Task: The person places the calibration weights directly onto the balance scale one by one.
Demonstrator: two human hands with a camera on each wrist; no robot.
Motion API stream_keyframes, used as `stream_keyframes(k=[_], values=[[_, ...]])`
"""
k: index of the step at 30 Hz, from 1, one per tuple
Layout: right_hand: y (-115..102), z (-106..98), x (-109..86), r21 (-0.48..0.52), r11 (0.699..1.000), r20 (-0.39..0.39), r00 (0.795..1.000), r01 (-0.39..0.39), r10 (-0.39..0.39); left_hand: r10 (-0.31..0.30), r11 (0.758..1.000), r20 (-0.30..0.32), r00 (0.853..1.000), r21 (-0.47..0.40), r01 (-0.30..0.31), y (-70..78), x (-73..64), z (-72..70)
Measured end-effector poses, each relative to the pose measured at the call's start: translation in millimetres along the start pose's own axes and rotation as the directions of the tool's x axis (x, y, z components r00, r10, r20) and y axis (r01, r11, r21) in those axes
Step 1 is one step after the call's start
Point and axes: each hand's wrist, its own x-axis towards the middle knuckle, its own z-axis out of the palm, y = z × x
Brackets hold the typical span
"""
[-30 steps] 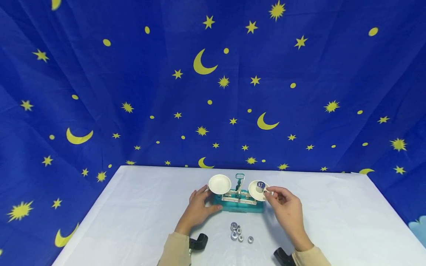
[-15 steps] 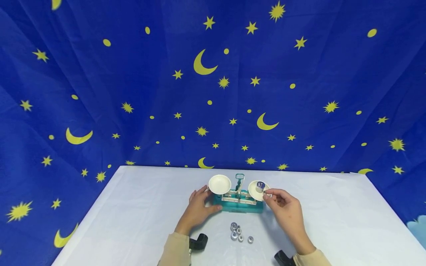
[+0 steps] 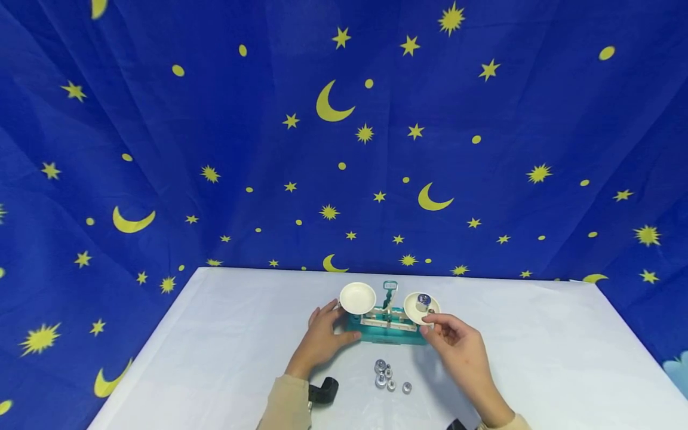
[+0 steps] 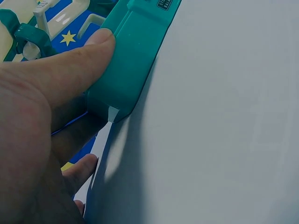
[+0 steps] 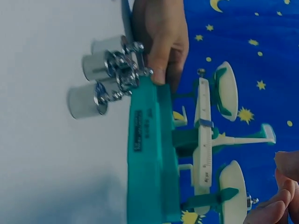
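Note:
A teal balance scale [image 3: 389,335] stands on the table. Its left pan [image 3: 357,298] is bare; the right pan [image 3: 411,310] carries a larger metal weight [image 3: 423,303] and a small weight [image 3: 432,311] beside it. My left hand [image 3: 321,341] grips the left end of the base, thumb [image 4: 84,60] on the front and fingers behind, partly hidden. My right hand [image 3: 463,352] hovers at the right pan's near edge. In the right wrist view its fingertips [image 5: 286,164] are parted, with nothing seen between them.
Several loose metal weights [image 3: 381,380] cluster on the white table [image 3: 242,346] in front of the scale, one weight [image 3: 407,387] apart at the right. A blue curtain [image 3: 269,149] with yellow stars and moons hangs behind. A black wrist device [image 3: 324,391] sits at my left wrist.
My right hand has let go of the small weight on the right pan and drawn back slightly toward me. My left hand keeps its hold on the scale.

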Motion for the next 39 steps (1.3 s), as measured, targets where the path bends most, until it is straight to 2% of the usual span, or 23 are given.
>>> stream_keyframes(k=[7,14,19,28,35,39], values=[[-2.1,5.3,-8.1,0.060,0.991,0.120,0.987,-0.118,0.110,-0.015,1.000,-0.010,1.000,-0.012,0.015,-1.5,-3.2,-1.8],[0.5,5.5,-17.9,0.043,0.984,0.153,0.975,-0.171,0.162,0.001,1.000,-0.004,1.000,-0.007,-0.001,-0.1,-1.3,-0.7],[7.1,5.0,-27.5,0.019,0.981,0.181,0.966,-0.194,0.187,-0.014,1.000,0.005,1.000,-0.001,0.014,0.3,-0.9,1.1],[19.5,6.3,-38.9,-0.082,0.941,0.248,0.908,-0.328,0.337,-0.007,1.000,0.009,1.000,0.000,0.007,0.9,-1.3,0.6],[25.6,7.2,-40.8,-0.073,0.936,0.339,0.875,-0.343,0.347,-0.010,1.000,0.005,1.000,0.002,0.010,2.9,-0.6,-0.6],[29.3,7.0,-41.0,-0.059,0.938,0.368,0.866,-0.342,0.339,-0.020,1.000,0.002,1.000,-0.001,0.020,3.2,-0.7,-1.4]])
